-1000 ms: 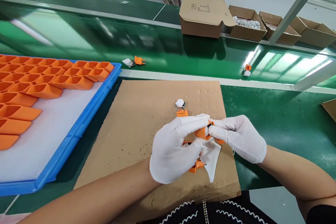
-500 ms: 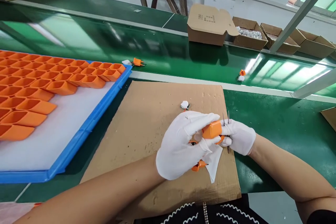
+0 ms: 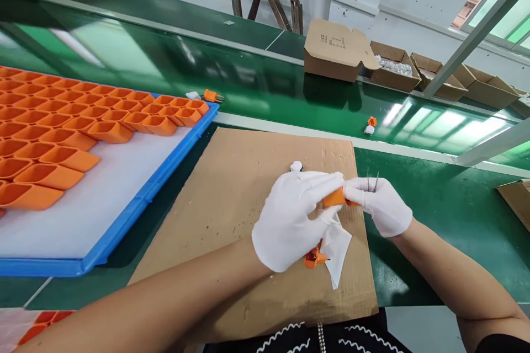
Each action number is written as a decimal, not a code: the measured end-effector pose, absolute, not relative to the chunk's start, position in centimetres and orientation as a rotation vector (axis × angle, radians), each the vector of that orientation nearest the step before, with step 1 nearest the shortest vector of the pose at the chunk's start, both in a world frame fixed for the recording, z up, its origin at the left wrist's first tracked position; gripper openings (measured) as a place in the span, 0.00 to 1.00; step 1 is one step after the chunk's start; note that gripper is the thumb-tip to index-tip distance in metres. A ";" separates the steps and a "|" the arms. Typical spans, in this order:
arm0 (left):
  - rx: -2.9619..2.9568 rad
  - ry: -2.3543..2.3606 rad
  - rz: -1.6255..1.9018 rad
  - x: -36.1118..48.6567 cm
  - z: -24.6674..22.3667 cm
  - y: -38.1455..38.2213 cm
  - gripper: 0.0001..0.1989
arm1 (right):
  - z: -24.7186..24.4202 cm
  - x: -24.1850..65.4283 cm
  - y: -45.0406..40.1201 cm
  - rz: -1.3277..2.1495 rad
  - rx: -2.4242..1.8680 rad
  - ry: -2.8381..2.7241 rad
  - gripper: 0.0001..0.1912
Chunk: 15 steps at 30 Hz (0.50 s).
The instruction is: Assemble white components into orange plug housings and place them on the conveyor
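Note:
In a white glove, my left hand (image 3: 292, 220) grips an orange housing (image 3: 333, 198) between thumb and fingers, above the right part of a cardboard sheet (image 3: 240, 176). My right hand (image 3: 379, 205), also gloved, pinches a small orange piece (image 3: 351, 202) at the housing's right end and keeps metal tweezers (image 3: 372, 182) in its fingers, tips up. Below my left hand lie an orange part (image 3: 313, 258) and a white cloth or paper piece (image 3: 340, 251). A small white-topped part (image 3: 296, 166) shows just beyond my left hand.
At the left, a blue-rimmed tray (image 3: 157, 185) holds many orange housings (image 3: 68, 157). Orange and white plugs (image 3: 212, 96) (image 3: 370, 125) lie on the green surface past the cardboard. Cardboard boxes (image 3: 333, 52) line the back right, beside a slanted metal post (image 3: 474, 38).
My right hand has turned and brought a small orange piece against the housing's right end. The tweezers sit farther right in its grip. The camera view has shifted slightly.

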<state>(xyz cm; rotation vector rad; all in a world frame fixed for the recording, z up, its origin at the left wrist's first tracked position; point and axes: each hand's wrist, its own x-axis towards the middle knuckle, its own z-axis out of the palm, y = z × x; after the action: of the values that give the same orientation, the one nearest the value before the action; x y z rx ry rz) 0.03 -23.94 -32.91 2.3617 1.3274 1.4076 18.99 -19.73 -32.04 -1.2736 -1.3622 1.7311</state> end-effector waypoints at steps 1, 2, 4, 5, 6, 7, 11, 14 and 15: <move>2.401 1.322 1.358 0.0 -32.8 -23.6 0.16 | -31.4 18.7 -19.9 1.523 -1.291 -1.519 0.14; 2.430 1.330 1.295 0.0 -32.6 -23.3 0.16 | -30.7 18.4 -20.1 1.332 -1.277 -1.695 0.12; 2.418 1.389 1.175 -0.4 -32.2 -22.9 0.16 | -29.7 17.9 -20.1 1.146 -1.165 -2.008 0.13; 2.363 1.433 1.136 -0.8 -32.1 -22.9 0.16 | -29.4 17.8 -19.8 1.139 -1.111 -2.106 0.14; 2.278 1.482 1.109 -1.4 -32.0 -22.8 0.17 | -29.3 17.8 -19.0 1.127 -1.115 -2.155 0.14; 2.174 1.527 1.082 -2.2 -32.0 -22.8 0.17 | -29.4 18.0 -17.9 1.086 -1.181 -2.160 0.13; 1.765 1.642 1.044 -6.4 -33.7 -23.1 0.19 | -31.0 20.5 -10.6 0.663 -1.619 -2.003 0.14; 1.488 1.716 1.111 -9.0 -36.3 -23.5 0.22 | -32.9 22.1 -5.1 0.519 -1.761 -2.001 0.14; 1.437 1.736 1.118 -9.6 -37.2 -23.6 0.22 | -33.6 22.2 -3.7 0.480 -1.787 -2.021 0.15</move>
<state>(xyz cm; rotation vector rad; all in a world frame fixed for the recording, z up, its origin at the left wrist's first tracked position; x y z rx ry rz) -9.64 -23.60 -37.21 1.4375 1.7362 1.1177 22.18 -3.74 -33.57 -1.7872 -2.0213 0.4801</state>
